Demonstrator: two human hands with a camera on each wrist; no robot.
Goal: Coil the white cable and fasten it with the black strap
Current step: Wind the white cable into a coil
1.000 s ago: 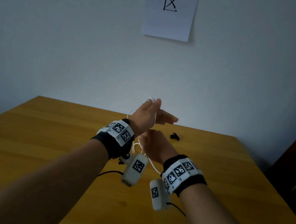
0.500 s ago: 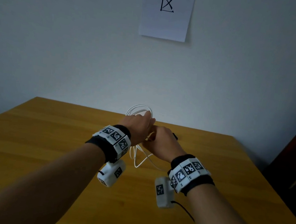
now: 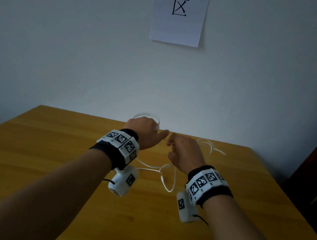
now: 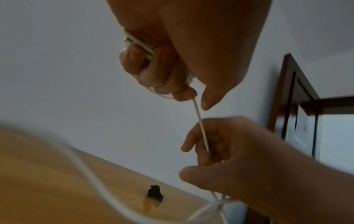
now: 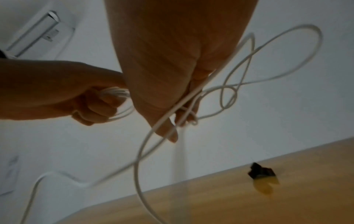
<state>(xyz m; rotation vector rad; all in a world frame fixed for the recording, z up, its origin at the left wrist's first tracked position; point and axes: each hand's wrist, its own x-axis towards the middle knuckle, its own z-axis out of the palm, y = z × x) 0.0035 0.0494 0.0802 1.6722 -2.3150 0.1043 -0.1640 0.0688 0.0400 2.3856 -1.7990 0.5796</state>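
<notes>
My left hand (image 3: 145,133) grips a bundle of white cable (image 3: 146,116) loops above the far part of the wooden table; its fingers (image 4: 145,66) curl round the coil. Just to its right my right hand (image 3: 184,154) pinches the free run of cable (image 4: 201,125) that leads out of the coil. Loose cable (image 3: 167,179) hangs below both hands and swings in loops (image 5: 268,72) to the right. The black strap (image 5: 261,172) lies on the table near the back edge, apart from both hands, hidden in the head view.
The wooden table (image 3: 51,167) reaches to a pale wall, where a paper sheet (image 3: 179,14) with a drawn mark hangs. Dark furniture (image 3: 316,175) stands past the table's right edge. White camera units (image 3: 123,180) hang under both wrists.
Both hands have drifted right and apart. The right hand has drawn the free cable out to the right, so loose loops now swing beside it. The left hand keeps its coil.
</notes>
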